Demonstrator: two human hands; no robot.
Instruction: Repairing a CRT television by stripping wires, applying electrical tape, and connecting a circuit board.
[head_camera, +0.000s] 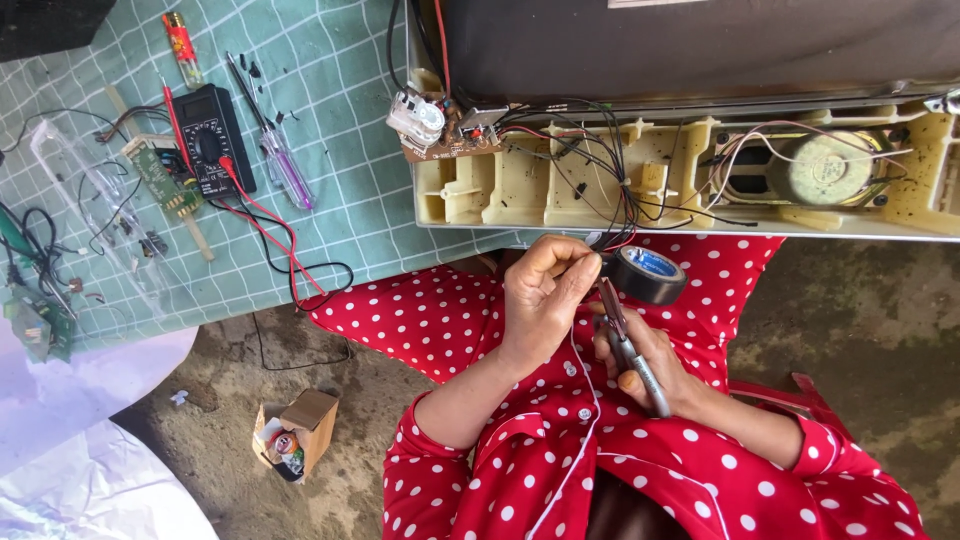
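My left hand (545, 290) is raised in front of me, its back turned up toward my eyes, the fingers curled in tight with the fingertips pinched together at the top. The forearm is bare, running down and inward to a red dotted cuff at the elbow. My right hand (645, 360) sits just beside and below the left, fingers wrapped closed, thumb on top, its sleeved forearm angling out to my right side

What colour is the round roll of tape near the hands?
The round roll of tape is black with a blue inner ring, seen in the head view.
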